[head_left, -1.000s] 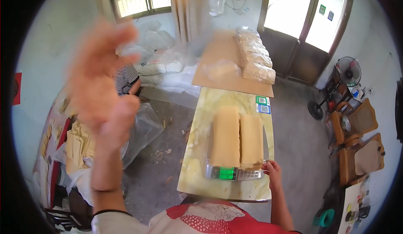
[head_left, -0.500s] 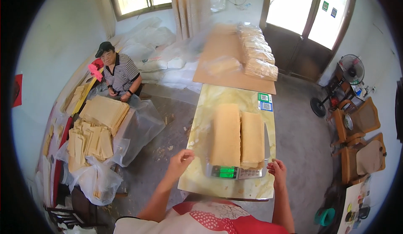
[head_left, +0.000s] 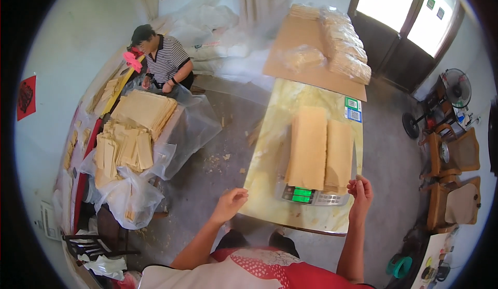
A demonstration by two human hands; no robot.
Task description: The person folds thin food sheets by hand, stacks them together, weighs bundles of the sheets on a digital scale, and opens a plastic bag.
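Two tall stacks of thin tan sheets, a left stack point(head_left: 308, 146) and a right stack point(head_left: 338, 154), lie side by side on a digital scale point(head_left: 329, 200) with a lit green display. My left hand point(head_left: 232, 205), loosely closed with nothing visible in it, hovers by the left edge of the yellow marbled table point(head_left: 264, 169). My right hand point(head_left: 360, 191) is beside the scale's right front corner, close to the right stack. Its fingers are curled in, and I see nothing in them. The stacks hide most of the scale's platform.
Bagged tan bundles point(head_left: 348, 55) line a brown board point(head_left: 290, 40) at the table's far end. To the left, another person point(head_left: 167, 63) sits by piled tan sheets point(head_left: 145, 110) on plastic. Wooden chairs point(head_left: 454, 154) and a standing fan point(head_left: 457, 89) are at right.
The view has shifted, so the table sits further right and higher. The other person's head has turned downward. My right hand's fingers are more curled; the stacks stay on the scale.
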